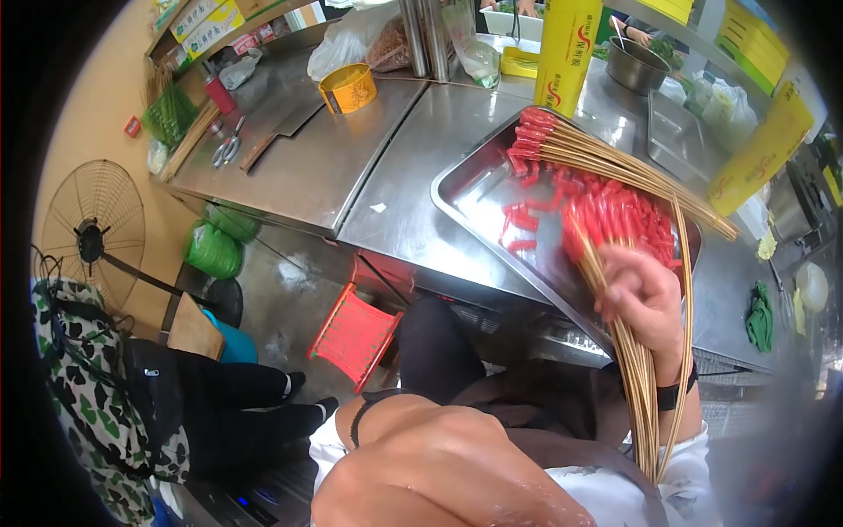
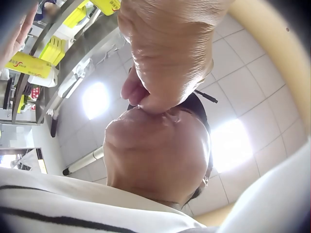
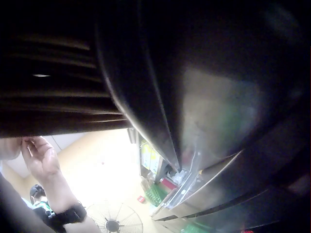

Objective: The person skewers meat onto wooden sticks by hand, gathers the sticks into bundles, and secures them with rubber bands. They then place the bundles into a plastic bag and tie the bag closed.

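Observation:
In the head view my right hand [image 1: 645, 299] holds a bundle of wooden skewers [image 1: 637, 378], fingers curled over the shafts. Red glossy food pieces [image 1: 601, 220] cover the bundle's far ends, above a metal tray [image 1: 474, 189]. A few more shafts run along the outer side of that wrist. Across the tray's far side lies another bunch of red-tipped skewers [image 1: 632, 158]. Loose red pieces [image 1: 521, 215] lie inside the tray. My left hand [image 2: 170, 58] is raised to the face with its fingers curled in; in the right wrist view this left hand [image 3: 43, 160] shows from the side.
Yellow cling-film boxes [image 1: 566, 57] stand behind the tray. Scissors [image 1: 228, 147], a cleaver [image 1: 277, 140] and an orange tub [image 1: 348, 88] are on the left counter. A red stool [image 1: 356, 334] stands below. Another person in camouflage [image 1: 88, 378] is at left, near a fan [image 1: 92, 233].

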`<action>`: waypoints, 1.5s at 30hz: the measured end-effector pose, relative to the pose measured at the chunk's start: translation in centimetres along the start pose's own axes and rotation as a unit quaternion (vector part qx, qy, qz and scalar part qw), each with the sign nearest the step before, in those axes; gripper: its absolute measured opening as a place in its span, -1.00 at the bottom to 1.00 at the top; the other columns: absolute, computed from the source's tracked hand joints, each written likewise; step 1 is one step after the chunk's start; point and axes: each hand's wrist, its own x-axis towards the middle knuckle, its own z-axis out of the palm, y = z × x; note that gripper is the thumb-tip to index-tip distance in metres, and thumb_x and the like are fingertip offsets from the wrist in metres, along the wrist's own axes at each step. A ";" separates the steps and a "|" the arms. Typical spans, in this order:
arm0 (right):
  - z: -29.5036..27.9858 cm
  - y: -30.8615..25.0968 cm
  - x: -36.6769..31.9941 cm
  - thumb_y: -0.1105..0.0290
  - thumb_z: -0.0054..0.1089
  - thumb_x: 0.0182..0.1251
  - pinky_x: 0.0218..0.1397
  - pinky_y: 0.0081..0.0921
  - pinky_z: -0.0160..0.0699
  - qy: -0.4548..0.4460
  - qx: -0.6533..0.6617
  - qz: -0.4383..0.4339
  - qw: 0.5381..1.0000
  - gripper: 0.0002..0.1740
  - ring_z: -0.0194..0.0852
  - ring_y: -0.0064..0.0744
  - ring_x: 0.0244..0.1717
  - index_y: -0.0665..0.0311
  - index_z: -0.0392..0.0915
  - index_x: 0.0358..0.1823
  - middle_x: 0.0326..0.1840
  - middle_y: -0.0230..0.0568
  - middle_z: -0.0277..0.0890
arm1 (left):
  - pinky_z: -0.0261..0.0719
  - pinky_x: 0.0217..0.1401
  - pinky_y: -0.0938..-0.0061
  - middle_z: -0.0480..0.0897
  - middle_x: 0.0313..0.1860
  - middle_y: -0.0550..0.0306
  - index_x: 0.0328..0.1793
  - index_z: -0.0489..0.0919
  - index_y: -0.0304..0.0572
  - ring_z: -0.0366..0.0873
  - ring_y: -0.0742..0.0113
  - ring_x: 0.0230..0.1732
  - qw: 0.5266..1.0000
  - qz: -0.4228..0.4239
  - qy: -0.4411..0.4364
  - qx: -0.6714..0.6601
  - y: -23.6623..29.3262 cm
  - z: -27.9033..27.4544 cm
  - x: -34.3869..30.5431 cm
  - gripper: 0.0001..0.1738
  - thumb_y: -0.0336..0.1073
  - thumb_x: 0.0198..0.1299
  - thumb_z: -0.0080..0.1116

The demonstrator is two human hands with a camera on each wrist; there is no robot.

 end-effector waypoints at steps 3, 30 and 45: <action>0.1 0.3 0.2 0.57 0.09 0.19 -0.24 -0.59 0.43 -0.001 0.005 -0.031 1.000 -0.53 0.49 -0.55 -0.46 0.50 0.36 0.18 -0.57 -0.33 0.52 | 0.70 -0.32 0.17 0.63 -0.34 -0.19 -0.41 0.52 -0.38 0.63 0.01 -0.39 0.974 -0.092 -0.167 -0.122 0.4 -4.6 0.8 -0.97 -0.55 0.01 0.14; -0.9 -0.5 -0.2 0.57 0.08 0.20 -0.22 -0.71 0.41 -0.025 0.017 0.018 0.999 -0.47 0.49 -0.73 -0.35 0.35 0.32 0.25 -0.37 -0.35 0.61 | 0.42 0.08 0.27 0.55 -0.11 -0.02 -0.19 0.61 -0.20 0.49 0.03 -0.01 0.613 -0.170 -0.113 0.763 -7.5 -19.8 -6.0 -0.81 -0.51 0.02 0.17; -0.8 -0.4 -0.2 0.59 0.08 0.19 -0.29 -0.71 0.43 -0.027 0.054 0.038 0.997 -0.50 0.44 -0.73 -0.39 0.35 0.34 0.21 -0.45 -0.42 0.50 | 0.54 -0.21 0.17 0.64 -0.41 -0.13 -0.20 0.61 -0.24 0.61 -0.04 -0.30 0.440 -0.414 -0.460 0.650 -14.6 -12.2 -5.3 -0.74 -0.27 -0.02 0.25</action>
